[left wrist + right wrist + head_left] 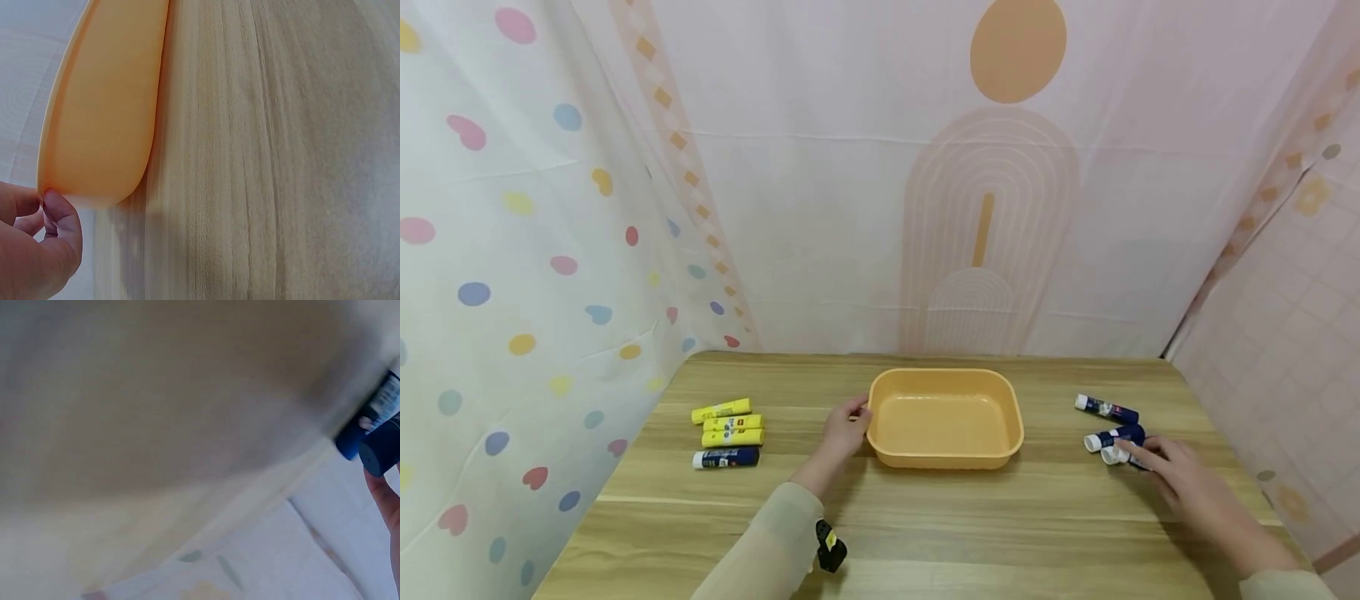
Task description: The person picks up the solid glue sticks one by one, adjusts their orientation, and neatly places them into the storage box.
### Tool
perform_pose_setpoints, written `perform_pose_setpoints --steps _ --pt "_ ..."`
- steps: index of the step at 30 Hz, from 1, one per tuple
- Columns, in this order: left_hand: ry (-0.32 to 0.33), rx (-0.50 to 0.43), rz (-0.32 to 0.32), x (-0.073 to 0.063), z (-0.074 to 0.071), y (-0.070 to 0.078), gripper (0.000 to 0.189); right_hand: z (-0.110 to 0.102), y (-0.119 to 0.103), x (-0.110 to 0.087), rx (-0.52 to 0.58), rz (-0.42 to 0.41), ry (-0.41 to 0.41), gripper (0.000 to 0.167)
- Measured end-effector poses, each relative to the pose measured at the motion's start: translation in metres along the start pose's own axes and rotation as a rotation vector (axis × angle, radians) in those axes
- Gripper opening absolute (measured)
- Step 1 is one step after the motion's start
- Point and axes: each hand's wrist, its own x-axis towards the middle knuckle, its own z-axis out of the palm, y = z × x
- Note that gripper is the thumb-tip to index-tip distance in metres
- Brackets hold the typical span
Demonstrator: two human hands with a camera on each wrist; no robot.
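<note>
An orange plastic basin [943,460] stands at the middle of the table. My left hand [844,429] pinches its left rim between thumb and fingers; the left wrist view shows this grip on the basin's wall [106,112]. Over on the right side, several dark blue glue sticks with white caps lie close together. My right hand [1180,479] has its thumb and fingers around a blue glue stick [1135,458], partly hidden by the fingers. In the right wrist view a finger lies against the blue end of that glue stick [378,450], with another glue stick [369,419] just behind.
On the left lie three yellow glue sticks [733,437] and one dark blue glue stick [726,457]. Another blue glue stick [1107,409] lies beyond the right hand. Patterned curtains [820,208] hang behind and beside the wooden table [925,525].
</note>
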Motion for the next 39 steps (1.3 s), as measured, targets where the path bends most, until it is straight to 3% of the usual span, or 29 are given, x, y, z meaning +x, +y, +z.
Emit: perform_pose_setpoints --steps 2,8,11,13,20,24,29,35,39 --pt "0.005 0.003 0.005 0.000 0.000 0.000 0.036 -0.001 0.000 0.008 0.009 -0.020 0.068 0.056" --pt "0.004 0.003 0.002 0.001 0.000 0.000 0.036 0.000 -0.010 0.032 0.003 -0.031 0.168 0.050" --pt "0.013 0.001 0.002 0.001 0.000 -0.001 0.036 0.002 -0.019 0.042 0.065 0.037 0.173 0.038" --pt "0.018 0.005 0.003 0.002 0.000 -0.001 0.036 0.004 -0.026 0.048 0.150 0.149 0.148 0.034" --pt "0.007 0.005 -0.002 0.003 0.000 -0.001 0.036 0.003 -0.041 0.073 0.590 0.712 -0.054 0.055" --pt "0.007 0.009 -0.001 0.002 0.000 -0.001 0.035 0.005 -0.049 0.087 0.755 0.853 -0.114 0.062" --pt "0.006 0.015 0.003 0.001 0.000 0.001 0.036 0.011 -0.064 0.106 0.724 0.869 -0.095 0.062" --pt "0.006 0.010 -0.001 0.000 0.000 0.002 0.036 0.025 -0.086 0.128 0.589 0.714 0.064 0.054" --pt "0.004 0.005 0.003 0.000 0.000 0.003 0.036 0.034 -0.101 0.140 0.576 0.633 0.126 0.053"
